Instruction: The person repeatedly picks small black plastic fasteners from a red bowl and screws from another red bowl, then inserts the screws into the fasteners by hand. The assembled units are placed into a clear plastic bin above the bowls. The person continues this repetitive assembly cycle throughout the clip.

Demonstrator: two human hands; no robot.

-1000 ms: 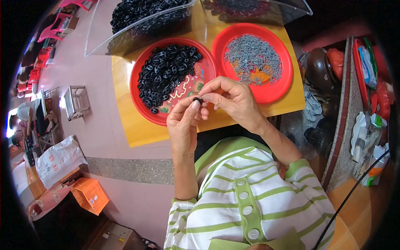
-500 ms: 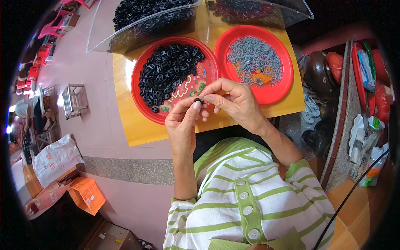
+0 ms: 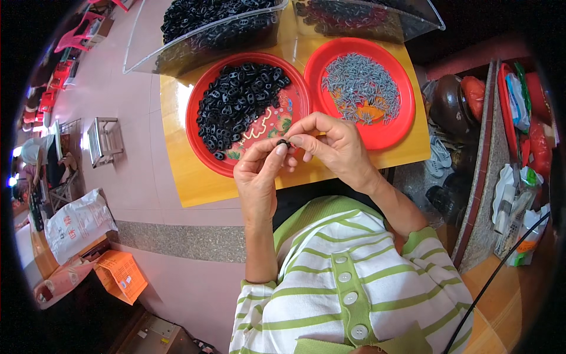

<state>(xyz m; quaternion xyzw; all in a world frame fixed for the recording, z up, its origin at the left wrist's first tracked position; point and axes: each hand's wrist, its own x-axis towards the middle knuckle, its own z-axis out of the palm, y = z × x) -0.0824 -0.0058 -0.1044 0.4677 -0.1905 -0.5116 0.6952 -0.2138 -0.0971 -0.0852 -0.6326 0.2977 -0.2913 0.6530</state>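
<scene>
Pinching a small black plastic piece (image 3: pixel 283 143) between thumb and forefinger, the left hand (image 3: pixel 257 171) holds it in front of the body, where it overlaps the near right rim of a round red tray (image 3: pixel 191 121) in view. At the piece's right side, the thumb and forefinger of the right hand (image 3: pixel 339 150) are pressed together; whether they grip anything besides the piece is too small to tell. Many loose black plastic pieces (image 3: pixel 236 97) are heaped in that tray, leaving its patterned right part bare. Just beside it, a red plate (image 3: pixel 405 112) carries a scatter of grey screws (image 3: pixel 362 82). Both stand on a yellow table (image 3: pixel 184 187), with a clear plastic bin (image 3: pixel 206 47) of more black pieces behind the tray.
</scene>
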